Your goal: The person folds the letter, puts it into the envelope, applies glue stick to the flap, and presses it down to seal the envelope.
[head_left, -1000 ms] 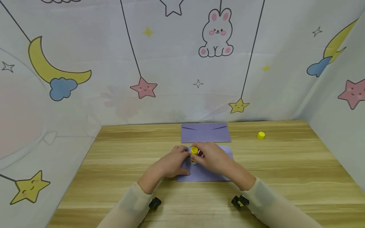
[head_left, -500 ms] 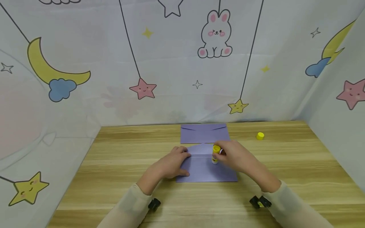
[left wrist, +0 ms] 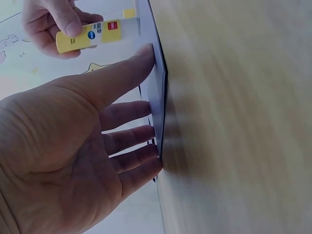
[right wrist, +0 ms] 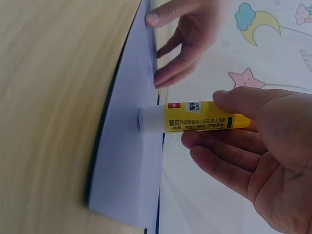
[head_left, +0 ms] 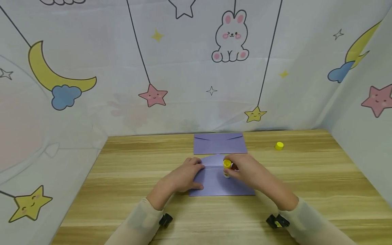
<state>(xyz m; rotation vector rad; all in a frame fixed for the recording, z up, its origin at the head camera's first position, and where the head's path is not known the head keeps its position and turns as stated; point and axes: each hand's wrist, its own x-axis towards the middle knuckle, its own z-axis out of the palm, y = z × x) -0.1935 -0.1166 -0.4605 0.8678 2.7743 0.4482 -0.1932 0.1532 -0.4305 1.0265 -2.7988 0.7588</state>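
My right hand (head_left: 249, 170) grips a yellow-and-white glue stick (right wrist: 197, 117) between thumb and fingers. Its white end points down and meets the purple envelope (head_left: 214, 185) near the fold line in the right wrist view. That envelope lies with its flap (head_left: 214, 161) spread toward the back. On the envelope's left edge rests my left hand (head_left: 182, 177), thumb and fingertips pressing the paper with fingers fairly straight, as the left wrist view (left wrist: 68, 146) also shows.
Behind lies a second purple envelope (head_left: 219, 145) near the table's back edge. A yellow cap (head_left: 279, 146) sits on the wooden table (head_left: 306, 177) at the back right. A patterned white cloth (head_left: 183, 68) hangs behind the table and along its sides.
The right hand with the glue stick moved right across the envelope, then slightly back left. The left hand has stayed on the left edge.
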